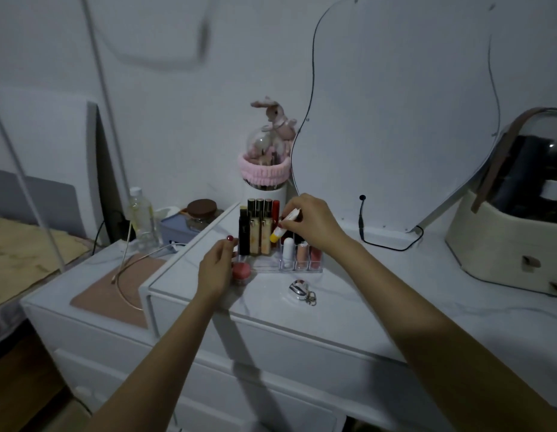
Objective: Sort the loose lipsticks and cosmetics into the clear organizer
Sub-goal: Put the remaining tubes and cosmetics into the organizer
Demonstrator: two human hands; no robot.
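Lipstick [285,225] between right fingers [294,220]

Head-worn view, down over dresser [333,310]

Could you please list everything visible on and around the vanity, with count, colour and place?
clear organizer: one, transparent, vanity top centre
tall tubes: about five, black, beige, red, organizer back row
short lipsticks: three, white, peach, red, front compartments
yellow-capped tube: one, white and yellow, above organizer
pink jar: one, left of organizer
keyring: one, silver, in front of organizer
plush rabbit: one, pink, behind
bottle: one, clear, far left
left hand: beside pink jar
right hand: grip on yellow-capped tube
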